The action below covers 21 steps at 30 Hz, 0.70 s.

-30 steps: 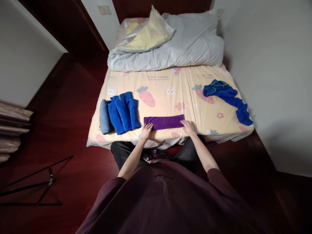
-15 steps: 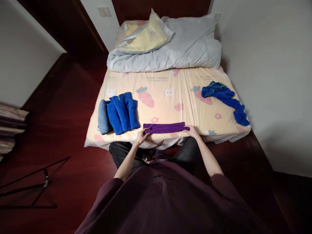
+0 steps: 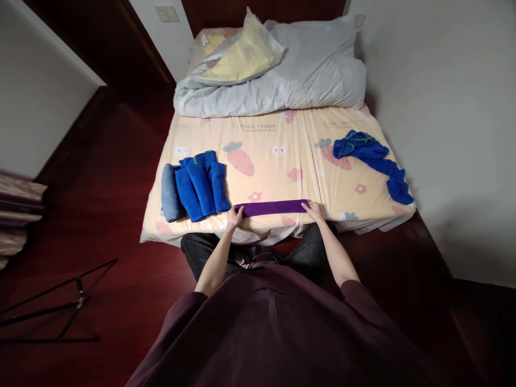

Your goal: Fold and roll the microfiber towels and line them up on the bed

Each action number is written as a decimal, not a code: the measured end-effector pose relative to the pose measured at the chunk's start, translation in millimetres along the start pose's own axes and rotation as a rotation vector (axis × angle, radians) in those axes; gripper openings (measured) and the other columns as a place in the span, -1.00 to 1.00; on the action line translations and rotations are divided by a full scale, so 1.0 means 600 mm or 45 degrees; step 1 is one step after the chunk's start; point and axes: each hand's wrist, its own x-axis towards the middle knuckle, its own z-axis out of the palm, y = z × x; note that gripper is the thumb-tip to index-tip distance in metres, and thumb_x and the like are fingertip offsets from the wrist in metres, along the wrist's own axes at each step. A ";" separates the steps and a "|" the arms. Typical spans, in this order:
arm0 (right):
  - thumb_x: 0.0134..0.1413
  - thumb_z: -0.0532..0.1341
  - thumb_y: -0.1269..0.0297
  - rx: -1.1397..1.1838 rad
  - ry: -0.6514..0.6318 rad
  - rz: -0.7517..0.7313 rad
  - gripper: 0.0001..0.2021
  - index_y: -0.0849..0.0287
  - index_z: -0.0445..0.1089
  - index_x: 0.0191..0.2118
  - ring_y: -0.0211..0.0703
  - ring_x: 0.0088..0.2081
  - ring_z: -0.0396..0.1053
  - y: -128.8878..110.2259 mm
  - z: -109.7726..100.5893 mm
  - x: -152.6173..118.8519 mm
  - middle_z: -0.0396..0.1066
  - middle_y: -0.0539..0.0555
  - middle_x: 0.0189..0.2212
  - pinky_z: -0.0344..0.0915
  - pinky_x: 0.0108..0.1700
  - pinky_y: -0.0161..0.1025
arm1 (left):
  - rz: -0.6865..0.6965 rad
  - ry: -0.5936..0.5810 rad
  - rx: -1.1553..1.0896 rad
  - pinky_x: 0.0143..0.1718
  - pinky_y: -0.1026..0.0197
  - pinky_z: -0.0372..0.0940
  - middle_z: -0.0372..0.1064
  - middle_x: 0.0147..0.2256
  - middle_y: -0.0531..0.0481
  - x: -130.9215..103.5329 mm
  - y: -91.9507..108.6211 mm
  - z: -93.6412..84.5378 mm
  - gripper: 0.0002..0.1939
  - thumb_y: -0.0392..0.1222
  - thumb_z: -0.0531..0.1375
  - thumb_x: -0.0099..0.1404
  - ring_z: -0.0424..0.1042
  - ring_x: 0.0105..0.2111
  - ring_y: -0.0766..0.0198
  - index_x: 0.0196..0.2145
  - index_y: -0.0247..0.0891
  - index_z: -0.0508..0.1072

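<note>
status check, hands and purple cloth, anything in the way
Left hand and right hand gripping opposite ends. Purple cloth a narrow folded strip on bed. Blue cloths close beside left hand, none on strip.

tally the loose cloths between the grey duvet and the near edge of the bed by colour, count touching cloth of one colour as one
Blue: 2 (folded bundle on the left, crumpled heap on the right)
Grey-blue: 1 (roll)
Purple: 1 (folded strip)
Total: 4
</note>
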 end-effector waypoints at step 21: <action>0.47 0.02 0.22 -0.720 0.056 -0.618 -0.50 0.19 0.32 0.40 0.16 0.48 0.06 -0.029 0.066 -0.031 0.18 0.26 0.46 -0.02 0.49 0.21 | 0.626 -0.169 0.358 0.49 -0.25 -0.13 -0.03 0.52 -0.24 -0.070 0.081 0.030 -0.36 -0.02 0.06 0.52 -0.08 0.53 -0.16 0.47 -0.22 0.23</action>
